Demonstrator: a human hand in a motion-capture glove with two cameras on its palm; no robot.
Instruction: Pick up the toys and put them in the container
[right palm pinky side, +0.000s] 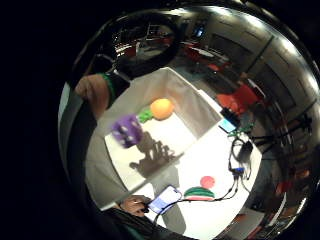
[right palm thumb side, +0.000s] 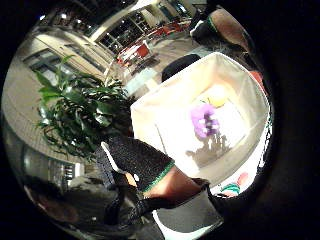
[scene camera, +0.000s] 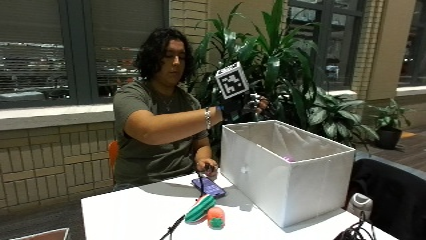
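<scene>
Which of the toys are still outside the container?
The watermelon slice and the small red toy, on the table beside the white container; the purple and orange toys are inside it.

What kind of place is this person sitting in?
Probably a lobby or common area of a large building, not a home: brick walls, tall windows, big potted plants, and red chairs at tables farther back.
</scene>
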